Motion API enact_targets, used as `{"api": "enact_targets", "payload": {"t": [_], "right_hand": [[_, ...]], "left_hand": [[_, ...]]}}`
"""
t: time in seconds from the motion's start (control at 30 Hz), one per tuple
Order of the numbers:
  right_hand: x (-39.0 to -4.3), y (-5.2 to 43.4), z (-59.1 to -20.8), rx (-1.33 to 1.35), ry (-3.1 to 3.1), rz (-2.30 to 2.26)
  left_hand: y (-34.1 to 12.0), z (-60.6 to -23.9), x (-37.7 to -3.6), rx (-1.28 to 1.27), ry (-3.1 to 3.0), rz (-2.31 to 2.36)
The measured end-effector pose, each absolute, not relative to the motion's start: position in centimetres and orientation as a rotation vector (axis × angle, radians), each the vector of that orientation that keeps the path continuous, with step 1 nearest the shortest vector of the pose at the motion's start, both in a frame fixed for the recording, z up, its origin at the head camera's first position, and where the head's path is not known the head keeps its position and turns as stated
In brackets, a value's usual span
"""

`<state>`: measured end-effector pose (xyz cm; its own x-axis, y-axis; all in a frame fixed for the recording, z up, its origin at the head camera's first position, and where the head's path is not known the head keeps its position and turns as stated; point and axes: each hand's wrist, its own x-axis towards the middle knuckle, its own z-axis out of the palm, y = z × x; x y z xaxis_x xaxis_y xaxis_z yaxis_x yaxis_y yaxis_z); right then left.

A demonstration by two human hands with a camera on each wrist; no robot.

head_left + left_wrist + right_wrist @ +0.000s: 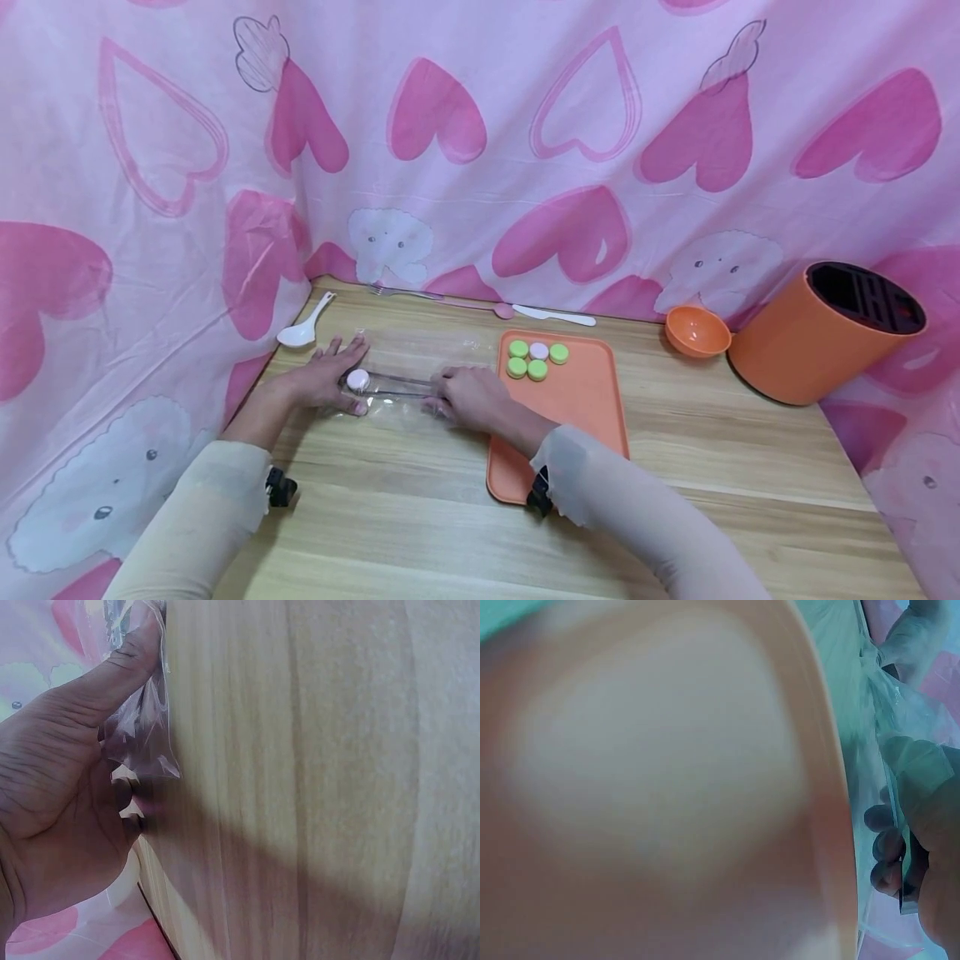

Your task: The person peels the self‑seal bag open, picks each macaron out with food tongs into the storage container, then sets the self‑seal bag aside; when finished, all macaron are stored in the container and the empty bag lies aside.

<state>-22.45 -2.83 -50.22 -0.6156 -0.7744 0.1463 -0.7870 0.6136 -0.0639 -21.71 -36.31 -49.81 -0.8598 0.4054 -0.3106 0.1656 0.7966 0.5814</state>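
In the head view a clear plastic bag (405, 379) lies flat on the wooden worktop (675, 517), with its long axis going left to right between the two hands. The left hand (330, 379) rests on the left end of the bag with fingers spread and nearly straight, beside a pale pink cap (357, 380) that seems to be inside the bag. The right hand (468, 397) is curled around metal tongs (397, 383), whose tips point left toward this cap, so the cap is nearer to the left hand. Just to the right stands an orange tray (592, 417) with more small caps (537, 360). In the left wrist view the thumb (120, 667) presses the bag edge (146, 727) against the worktop; the other fingers are hidden. In the right wrist view the blurred tray rim (832, 825) fills most of the picture, and only curled fingertips (885, 847) and crumpled plastic show at the right; the tongs are hard to make out there.
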Motion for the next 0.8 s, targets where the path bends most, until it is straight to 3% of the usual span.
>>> {"api": "enact_targets", "payload": {"t": [0.8], "right_hand": [[-22.7,-1.7,-49.9,1.342,-2.711,0.199]], "left_hand": [[-36.6,-48.3,-21.3,0.383,2.479,0.813]]}}
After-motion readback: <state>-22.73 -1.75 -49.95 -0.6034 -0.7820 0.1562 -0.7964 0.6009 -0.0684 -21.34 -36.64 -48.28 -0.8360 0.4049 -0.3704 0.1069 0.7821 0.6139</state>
